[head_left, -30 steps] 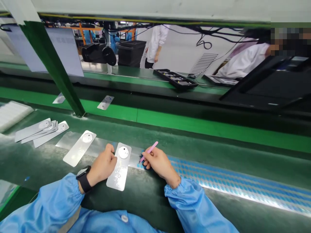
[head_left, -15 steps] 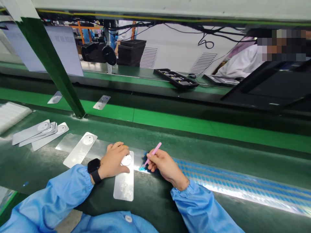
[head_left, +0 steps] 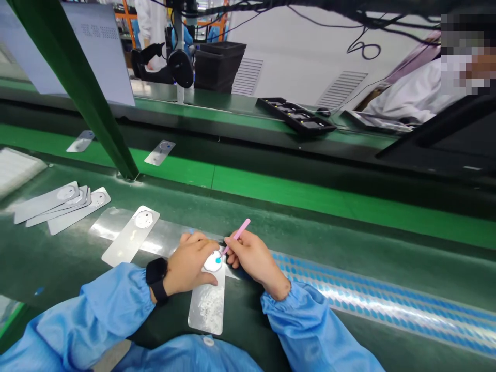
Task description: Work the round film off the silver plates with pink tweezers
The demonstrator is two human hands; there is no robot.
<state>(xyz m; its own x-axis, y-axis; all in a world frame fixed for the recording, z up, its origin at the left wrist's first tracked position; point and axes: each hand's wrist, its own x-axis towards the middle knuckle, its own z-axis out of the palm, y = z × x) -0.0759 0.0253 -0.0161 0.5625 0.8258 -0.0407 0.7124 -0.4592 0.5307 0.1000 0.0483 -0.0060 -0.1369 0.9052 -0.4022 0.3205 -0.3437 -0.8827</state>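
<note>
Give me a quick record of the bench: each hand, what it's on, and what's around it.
Left hand: on a silver plate, beside its white disc
Right hand: holds pink tweezers, tips near the disc's blue dot
Left wrist: black watch
Nearby: second silver plate, overlapping plates, blue-dotted strip
Co-worker: white-sleeved person, across the line

Bright, even light from overhead, no dim corners. Strong white glare streaks along clear plastic film with blue dots (head_left: 387, 302) and across brushed silver rectangular plate (head_left: 207, 310). Soft dark shadow under right hand (head_left: 251, 261) on matte dark green belt (head_left: 248, 330). Wide-angle distortion tilts tall green post (head_left: 77, 88) and bends far edges. Centre sharp, no motion blur. Pixelated blur block (head_left: 465, 57) top right.
</note>
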